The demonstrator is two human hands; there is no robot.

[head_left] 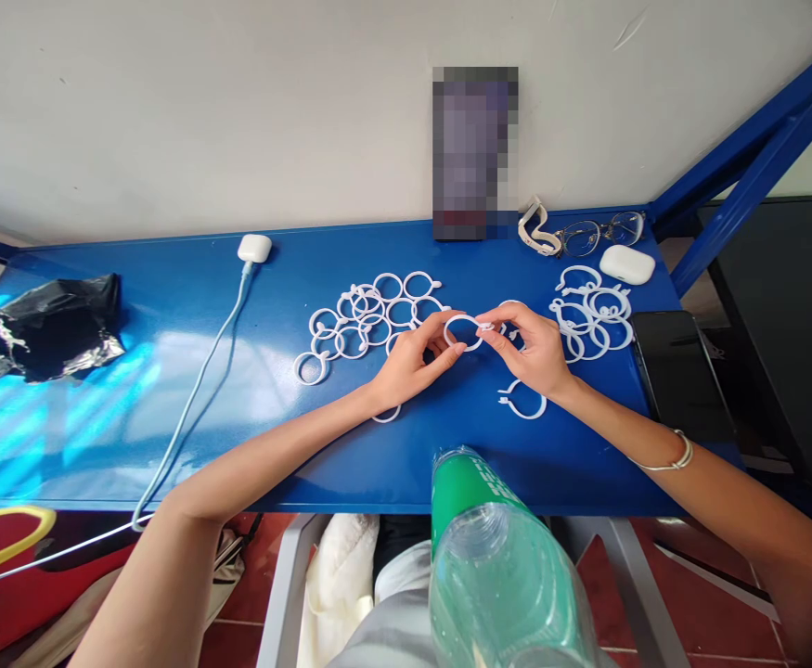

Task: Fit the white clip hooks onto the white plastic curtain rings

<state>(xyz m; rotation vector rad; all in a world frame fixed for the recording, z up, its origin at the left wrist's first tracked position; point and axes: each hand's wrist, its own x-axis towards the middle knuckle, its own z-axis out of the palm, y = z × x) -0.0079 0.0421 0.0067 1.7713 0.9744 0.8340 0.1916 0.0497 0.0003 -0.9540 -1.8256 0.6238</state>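
Above the blue table, a white plastic ring is held between both hands. My left hand pinches its left side between thumb and fingers. At the ring's right side, my right hand grips the small clasp end with thumb and forefinger. To the left lies a spread of white rings, most of them looking closed. On the right is another group of white rings, some with open ends. A single open ring lies just below my right hand. More rings are partly hidden behind both hands.
A clear bottle with a green label stands at the front edge. Right: a dark phone, a white earbud case, glasses, a pale watch strap. Left: a charger with cable, a black plastic bag.
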